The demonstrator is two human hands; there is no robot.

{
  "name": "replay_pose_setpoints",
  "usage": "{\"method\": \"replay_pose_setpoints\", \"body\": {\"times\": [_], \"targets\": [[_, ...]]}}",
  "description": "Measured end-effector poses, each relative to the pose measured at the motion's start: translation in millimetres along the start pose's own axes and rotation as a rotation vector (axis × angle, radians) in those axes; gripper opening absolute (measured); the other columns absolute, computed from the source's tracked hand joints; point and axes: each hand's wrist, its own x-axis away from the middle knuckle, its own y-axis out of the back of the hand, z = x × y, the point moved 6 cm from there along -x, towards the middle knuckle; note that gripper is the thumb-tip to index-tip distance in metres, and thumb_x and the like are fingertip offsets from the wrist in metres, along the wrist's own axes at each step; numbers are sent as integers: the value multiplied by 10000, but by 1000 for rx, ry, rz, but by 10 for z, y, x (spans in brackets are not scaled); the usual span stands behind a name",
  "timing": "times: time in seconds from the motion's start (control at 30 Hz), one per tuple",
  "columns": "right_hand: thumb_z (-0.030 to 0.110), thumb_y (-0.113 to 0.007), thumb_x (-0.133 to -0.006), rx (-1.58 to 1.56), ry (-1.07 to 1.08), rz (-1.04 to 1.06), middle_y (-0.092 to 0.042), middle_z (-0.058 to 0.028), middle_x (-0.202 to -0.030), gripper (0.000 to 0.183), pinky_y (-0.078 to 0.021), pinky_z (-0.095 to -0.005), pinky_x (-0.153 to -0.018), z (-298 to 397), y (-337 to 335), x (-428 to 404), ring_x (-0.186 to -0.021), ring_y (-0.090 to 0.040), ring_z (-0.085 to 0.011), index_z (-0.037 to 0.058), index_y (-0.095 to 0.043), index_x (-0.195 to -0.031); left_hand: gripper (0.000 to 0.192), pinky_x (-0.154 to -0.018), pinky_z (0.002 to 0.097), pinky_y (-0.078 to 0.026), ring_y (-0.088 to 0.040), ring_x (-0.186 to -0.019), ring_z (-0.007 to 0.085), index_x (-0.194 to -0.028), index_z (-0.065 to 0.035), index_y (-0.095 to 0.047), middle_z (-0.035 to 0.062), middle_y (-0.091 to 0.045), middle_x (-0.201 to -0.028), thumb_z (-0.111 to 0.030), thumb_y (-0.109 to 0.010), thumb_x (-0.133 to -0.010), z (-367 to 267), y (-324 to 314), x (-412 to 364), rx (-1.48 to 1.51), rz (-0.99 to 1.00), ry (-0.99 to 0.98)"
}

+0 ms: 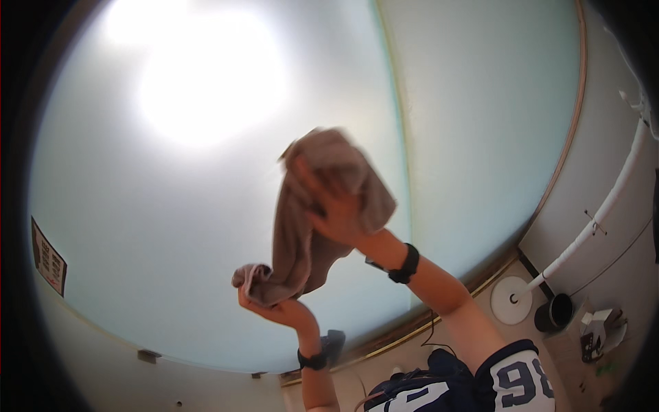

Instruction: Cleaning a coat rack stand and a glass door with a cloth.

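A brown-grey cloth (293,232) hangs in folds between my two hands, in front of a large frosted glass panel (180,221). My right hand (332,206) lies spread against the upper bunched part of the cloth, with the fingers blurred and partly sunk in its folds. Whether the cloth touches the glass there cannot be told for sure. Lower and to the left, my left hand (273,309) holds the rolled-up lower end from beneath. Each wrist wears a dark band; the right one looks like a black watch (406,265).
A bright light glares through the upper left glass. A vertical seam (401,134) divides the panels. On the right stand a white wrapped pole (576,247) on a round base (511,300), a black bin (554,313) and an open box (600,329). A sign (49,256) with writing is at far left.
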Motion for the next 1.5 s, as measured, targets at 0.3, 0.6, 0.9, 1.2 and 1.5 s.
{"method": "replay_pose_setpoints", "body": {"times": [0.3, 0.6, 0.9, 1.2, 1.5], "targets": [[294, -496, -811, 317, -189, -355, -340, -170, -1244, 560, -315, -351, -931, -902, 273, -572, -1144, -348, -308, 71, -270, -1273, 400, -962, 473, -162, -193, -1194, 380, -1182, -17, -415, 264, -151, -1310, -118, -478, -800, 259, -1118, -768, -457, 27, -156], [261, -516, -798, 258, -405, -567, -335, -126, -1066, 408, -310, -345, -871, -1429, 548, -483, -996, -350, -265, 91, -297, -1097, 441, -815, 339, -400, -497, -948, 266, -1145, -3, -462, 159, -498, -1040, -28, -563, -717, 664, -1649, -666, -302, 457, -105], [228, -536, -785, -2047, 414, -1135, -330, -82, -888, 278, -305, -339, -811, -1491, 482, -505, -849, -351, -222, 111, -324, -922, 804, -846, 478, -346, -380, -1053, 433, -1302, 23, -130, 290, -340, -1185, -121, -641, -697, 860, -1389, -325, -423, 354, -110], [195, -556, -772, -2474, 911, -1326, -326, -37, -710, 216, -300, -332, -750, -1489, 433, -580, -702, -352, -180, 132, -351, -747, 818, -880, 516, -300, -368, -1044, 478, -1292, 57, -131, 331, -325, -1179, -204, -648, -714, 1009, -1383, -199, -634, 339, -14], [188, -560, -781, -2395, 985, -1401, -338, -4, -591, 246, -309, -330, -733, -1255, 529, -674, -602, -374, -148, 142, -379, -620, 837, -892, 522, -299, -338, -1102, 487, -1301, 50, -146, 360, -273, -1230, -272, -644, -710, 849, -1290, -389, -678, 390, -30]]}}
